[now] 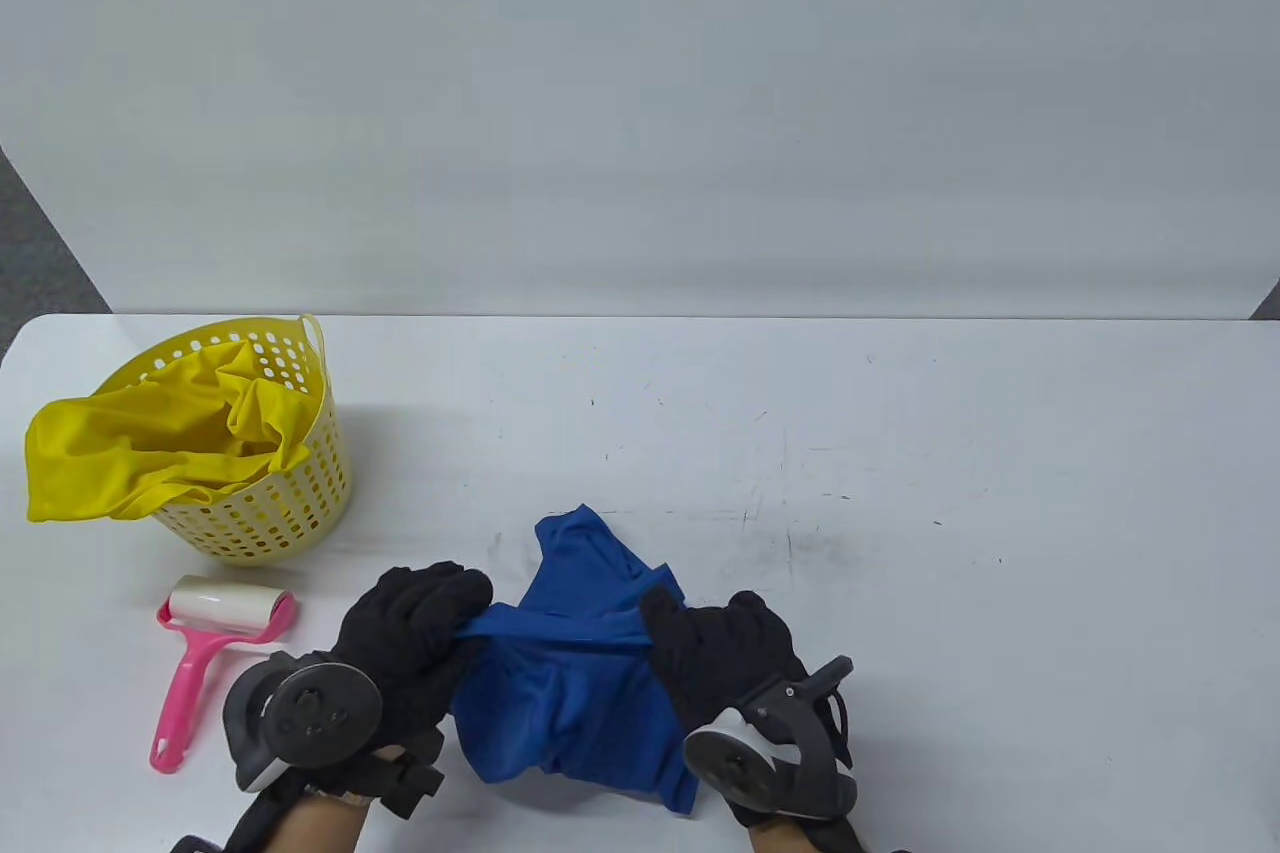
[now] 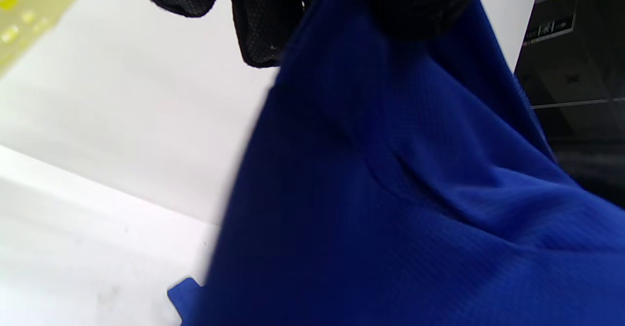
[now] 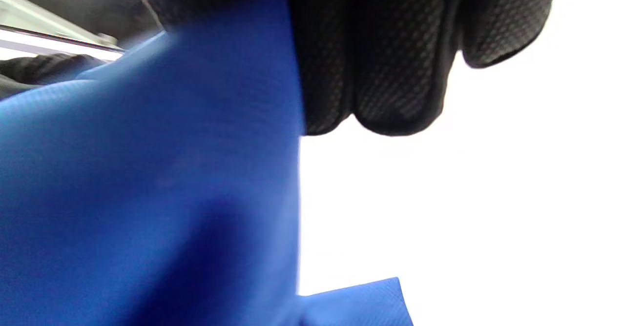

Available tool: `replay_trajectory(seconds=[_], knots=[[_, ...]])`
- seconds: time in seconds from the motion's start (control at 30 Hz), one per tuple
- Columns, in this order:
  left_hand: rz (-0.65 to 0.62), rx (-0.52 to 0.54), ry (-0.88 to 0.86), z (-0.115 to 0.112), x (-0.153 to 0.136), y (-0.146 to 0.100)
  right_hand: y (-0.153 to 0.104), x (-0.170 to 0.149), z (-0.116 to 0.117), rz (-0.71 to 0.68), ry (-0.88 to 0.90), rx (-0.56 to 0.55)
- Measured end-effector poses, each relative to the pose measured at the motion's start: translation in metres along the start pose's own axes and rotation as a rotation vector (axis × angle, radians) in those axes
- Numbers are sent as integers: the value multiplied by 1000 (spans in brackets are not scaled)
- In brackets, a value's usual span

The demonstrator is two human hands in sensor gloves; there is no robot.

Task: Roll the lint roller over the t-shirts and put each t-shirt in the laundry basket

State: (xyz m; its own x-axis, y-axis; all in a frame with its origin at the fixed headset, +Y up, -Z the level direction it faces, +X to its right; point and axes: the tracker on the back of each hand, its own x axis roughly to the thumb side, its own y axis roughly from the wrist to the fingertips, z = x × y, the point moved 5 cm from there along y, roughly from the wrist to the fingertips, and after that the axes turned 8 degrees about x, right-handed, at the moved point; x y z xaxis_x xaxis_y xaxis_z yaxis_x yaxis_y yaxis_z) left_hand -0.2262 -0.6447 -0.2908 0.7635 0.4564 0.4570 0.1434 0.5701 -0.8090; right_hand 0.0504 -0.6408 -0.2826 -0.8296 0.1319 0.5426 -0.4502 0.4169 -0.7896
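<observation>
Gripping the blue t-shirt (image 1: pixel 570 683), left hand (image 1: pixel 415 638) and right hand (image 1: pixel 715 643) stretch its edge taut between curled fingers.

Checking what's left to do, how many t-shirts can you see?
2: a yellow t-shirt draped in the laundry basket, a blue t-shirt held by both hands. More may lie hidden underneath.

A: What covers the left hand (image 1: pixel 415 628) and the right hand (image 1: pixel 725 648)?
B: Black gloves of dotted mesh weave.
A: And on their backs?
B: Round dark-grey trackers with white undersides, fastened by black straps.
</observation>
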Motion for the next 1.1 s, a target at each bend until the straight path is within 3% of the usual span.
replay_trajectory(seconds=[0.1, 0.17, 0.23, 0.27, 0.3, 0.37, 0.4, 0.47, 0.53, 0.6, 0.67, 0.77, 0.93, 1.0, 1.1], knots=[[95, 60, -101, 12, -22, 0, 2, -10, 13, -39, 212, 80], [147, 80, -123, 19, -37, -1, 6, -18, 30, -40, 372, 257], [123, -15, -54, 16, -47, 1, -3, -17, 77, -7, 681, 781], [130, -131, 26, 7, -52, 1, -8, -21, 86, 47, 753, 783], [136, -217, 81, -1, -56, -1, -4, -25, 89, 86, 737, 680], [114, -380, 180, -18, -59, -5, 0, -29, 87, 144, 534, 522], [70, -449, 197, -27, -57, -7, 2, -21, 89, 67, 374, 521], [-3, -506, 168, -38, -45, -9, -2, -1, 102, -21, 200, 655], [-81, -541, 138, -48, -27, -10, -6, 15, 117, -18, 212, 820], [-157, -617, 154, -64, -6, -16, -6, 23, 122, -22, 210, 823], [-167, -726, 336, -87, 4, -25, -5, 23, 125, -21, 158, 780], [-149, -718, 647, -106, 1, -28, -6, 13, 132, 17, 121, 805], [-168, -684, 399, -102, -1, -24, -4, -15, 134, 146, 148, 717], [-135, -698, 324, -97, -5, -22, -1, -23, 126, 196, 33, 620], [-109, -782, 286, -104, -6, -25, 8, -14, 128, 97, -190, 598]])
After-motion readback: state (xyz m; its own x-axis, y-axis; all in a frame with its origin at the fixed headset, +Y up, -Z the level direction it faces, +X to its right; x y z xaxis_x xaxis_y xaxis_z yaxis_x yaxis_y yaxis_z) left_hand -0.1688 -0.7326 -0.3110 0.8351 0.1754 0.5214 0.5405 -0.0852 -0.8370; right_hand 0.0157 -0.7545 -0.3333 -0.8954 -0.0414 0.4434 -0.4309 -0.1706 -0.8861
